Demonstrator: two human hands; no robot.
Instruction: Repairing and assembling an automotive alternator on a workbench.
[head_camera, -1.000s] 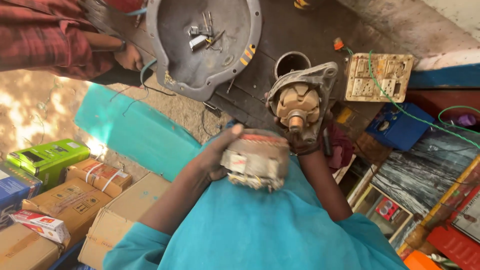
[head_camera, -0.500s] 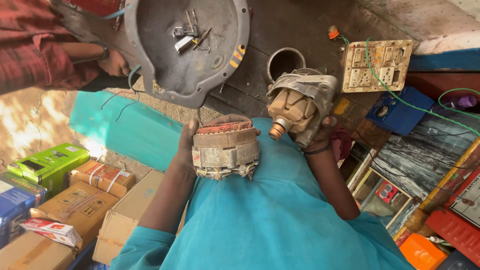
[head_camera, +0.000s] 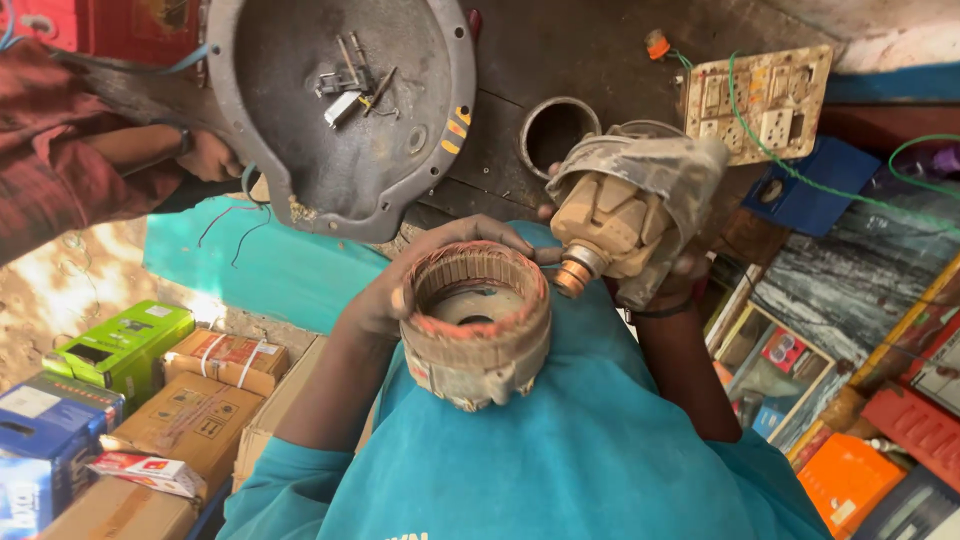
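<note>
Two raised hands, left hand (head_camera: 400, 295) clamped around stator ring (head_camera: 475, 325), right hand (head_camera: 680, 275) gripping rotor housing (head_camera: 630, 215).

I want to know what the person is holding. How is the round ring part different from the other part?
The ring part in the left hand is hollow, with copper windings round its rim. The other part in the right hand is solid, tan and lumpy, with a copper tip sticking out. Both look dusty and worn.
</note>
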